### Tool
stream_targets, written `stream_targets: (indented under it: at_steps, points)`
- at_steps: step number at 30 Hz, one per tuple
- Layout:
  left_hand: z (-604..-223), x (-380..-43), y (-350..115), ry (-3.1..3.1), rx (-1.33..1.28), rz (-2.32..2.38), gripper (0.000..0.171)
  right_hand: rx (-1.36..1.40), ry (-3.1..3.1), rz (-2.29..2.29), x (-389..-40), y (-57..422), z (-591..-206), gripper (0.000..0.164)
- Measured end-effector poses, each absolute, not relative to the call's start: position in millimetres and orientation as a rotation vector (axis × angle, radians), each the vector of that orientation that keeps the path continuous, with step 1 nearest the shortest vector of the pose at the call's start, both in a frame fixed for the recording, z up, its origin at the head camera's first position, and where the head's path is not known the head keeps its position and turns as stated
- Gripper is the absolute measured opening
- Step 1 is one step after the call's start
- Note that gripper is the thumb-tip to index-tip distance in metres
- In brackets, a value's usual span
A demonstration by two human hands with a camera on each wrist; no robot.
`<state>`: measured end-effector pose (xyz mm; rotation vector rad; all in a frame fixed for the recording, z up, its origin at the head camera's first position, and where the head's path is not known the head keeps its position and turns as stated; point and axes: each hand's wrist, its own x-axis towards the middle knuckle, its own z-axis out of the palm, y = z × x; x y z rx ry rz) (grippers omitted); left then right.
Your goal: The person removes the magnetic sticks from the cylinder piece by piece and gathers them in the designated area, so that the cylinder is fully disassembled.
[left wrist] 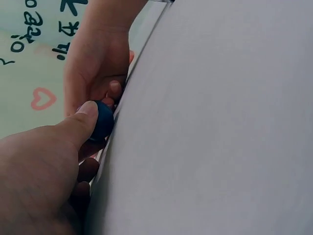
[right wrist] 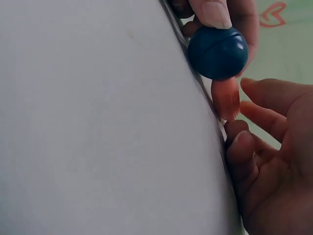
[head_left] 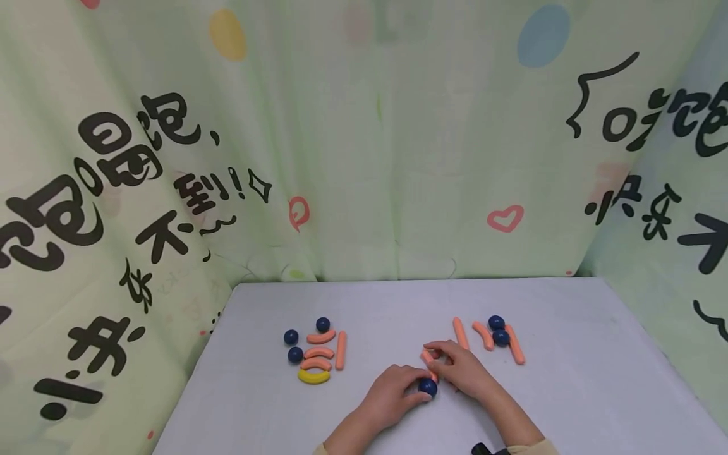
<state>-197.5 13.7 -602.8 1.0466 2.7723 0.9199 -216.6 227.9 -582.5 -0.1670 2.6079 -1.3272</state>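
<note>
My left hand (head_left: 392, 392) pinches a dark blue ball (head_left: 428, 387) between thumb and fingers, close over the white table. Just beyond that ball lies a pink toy sausage (head_left: 426, 357), its grooved side visible in the right wrist view. Bent fingers of my right hand (head_left: 463, 370) hold this sausage, covering part of it in the head view. Ball and sausage line up end to end, the ball at the nearer end. In the left wrist view, the ball (left wrist: 103, 121) sits under my left thumb, with the right hand behind it.
Left on the white table (head_left: 244, 417) are several pink sausages (head_left: 340, 351), a yellow toy banana (head_left: 314, 377) and three blue balls (head_left: 295, 355). Beyond the right hand lie more sausages (head_left: 514, 344) and two blue balls (head_left: 501, 338). A printed curtain (head_left: 352, 158) borders the table.
</note>
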Motion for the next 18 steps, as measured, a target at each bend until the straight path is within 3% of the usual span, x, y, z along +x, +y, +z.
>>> stream_targets:
  at_steps: [9, 18]
  points:
    - [-600, -198, 15, 2.769, 0.958, 0.857, 0.04, -0.502, 2.351, -1.29, -224, 251, -574, 0.049]
    - [-601, -198, 13, 2.761, 0.939, 0.833, 0.04, -0.609, 2.245, -1.241, -233, 256, -571, 0.056]
